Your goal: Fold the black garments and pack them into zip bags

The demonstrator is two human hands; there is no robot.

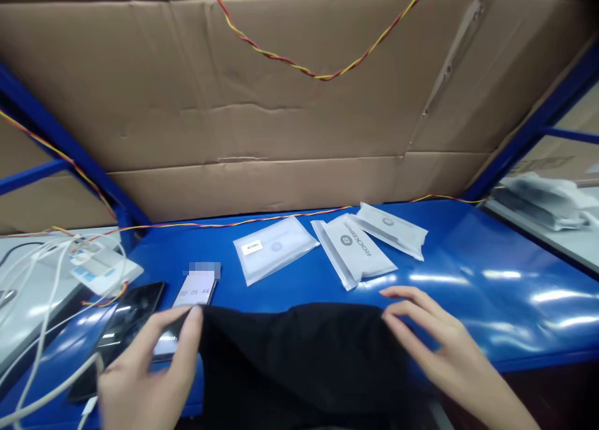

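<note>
A black cloth [304, 361] hangs stretched between my two hands at the front edge of the blue table. Its kind of garment or fabric piece cannot be made out. My left hand [154, 361] pinches the upper left corner between thumb and fingers. At the upper right corner, my right hand [440, 336] grips the fabric with thumb and index finger, the other fingers slightly spread. Beyond the cloth lie three frosted plastic packets: one with a barcode label [274, 246], one with printed lettering [353, 246] and one partly overlapped by it [393, 227].
A phone showing a timer [199, 286] lies near my left hand, beside a dark-screened device [135, 317]. White cables [47, 299] tangle around a white box [107, 268] at left. A cardboard wall [290, 124] stands behind; more wrapped packets [543, 199] sit at far right.
</note>
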